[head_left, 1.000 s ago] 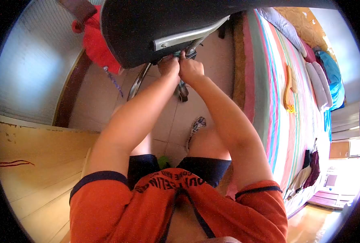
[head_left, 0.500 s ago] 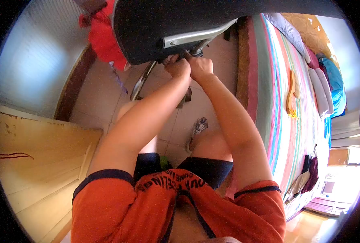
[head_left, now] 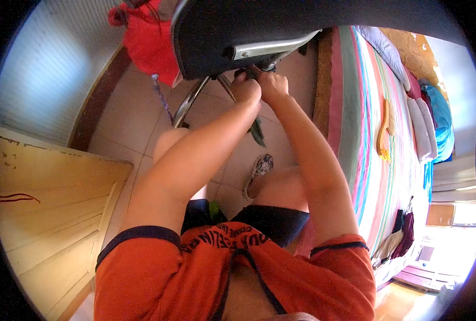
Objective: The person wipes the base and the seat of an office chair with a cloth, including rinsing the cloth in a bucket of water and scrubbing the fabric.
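Note:
In front of me is a chair with a large black panel (head_left: 270,32), a metal bracket (head_left: 270,47) and shiny metal legs (head_left: 191,101). My left hand (head_left: 246,90) is closed just below the panel's lower edge, beside dark parts of the frame; what its fingers grip is hidden. Close against it, my right hand (head_left: 274,86) is curled at the metal tube and black joint under the bracket. A dark, greenish pointed piece (head_left: 257,132) shows below the hands; I cannot tell what it belongs to.
A red cloth item (head_left: 151,48) with a purple cord (head_left: 163,99) hangs left of the chair. A yellowish wooden door (head_left: 50,208) stands at left. On the right, a bed with a striped cover (head_left: 358,160) bears a yellow-handled item (head_left: 385,131), folded pillows and clothes.
The chair and red cloth sit farther right in view, and both hands have shifted slightly right with them. More of the dark pointed piece shows below the hands. Both hands stay closed.

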The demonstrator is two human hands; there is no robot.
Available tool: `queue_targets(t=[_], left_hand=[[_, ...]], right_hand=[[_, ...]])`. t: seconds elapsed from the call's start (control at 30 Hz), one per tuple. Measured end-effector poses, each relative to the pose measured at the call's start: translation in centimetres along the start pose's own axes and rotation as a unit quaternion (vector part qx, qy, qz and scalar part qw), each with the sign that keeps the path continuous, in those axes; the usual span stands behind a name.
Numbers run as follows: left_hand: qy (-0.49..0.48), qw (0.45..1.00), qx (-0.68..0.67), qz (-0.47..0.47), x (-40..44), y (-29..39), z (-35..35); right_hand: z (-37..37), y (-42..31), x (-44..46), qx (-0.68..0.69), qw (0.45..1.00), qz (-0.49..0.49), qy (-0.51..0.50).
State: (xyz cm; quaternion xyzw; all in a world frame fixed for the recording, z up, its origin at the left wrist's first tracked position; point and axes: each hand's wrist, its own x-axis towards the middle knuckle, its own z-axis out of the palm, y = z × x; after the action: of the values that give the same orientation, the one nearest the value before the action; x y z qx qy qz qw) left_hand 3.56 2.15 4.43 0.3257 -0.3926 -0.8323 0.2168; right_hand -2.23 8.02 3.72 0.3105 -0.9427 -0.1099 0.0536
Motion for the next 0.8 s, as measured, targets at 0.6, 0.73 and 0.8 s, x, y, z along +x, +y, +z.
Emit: queue_targets(t=[0.6,0.73,0.8], left_hand=[[-0.033,0.997,-0.033,0.056,-0.2,-2.0,1.0],[-0.044,0.998,-0.026,0.024,3.2,-4.1,1.7],[-0.088,0.996,-0.032,-0.002,2.9,-4.7,1.2]], right_hand=[[0.3,1.4,-1.9,0.199,0.955,-0.054,0.215],[-0.6,0.8,-2.0,0.094,0.988,0.012,0.123],[-0.2,1.0,-2.3,0.083,0.991,0.034,0.098]])
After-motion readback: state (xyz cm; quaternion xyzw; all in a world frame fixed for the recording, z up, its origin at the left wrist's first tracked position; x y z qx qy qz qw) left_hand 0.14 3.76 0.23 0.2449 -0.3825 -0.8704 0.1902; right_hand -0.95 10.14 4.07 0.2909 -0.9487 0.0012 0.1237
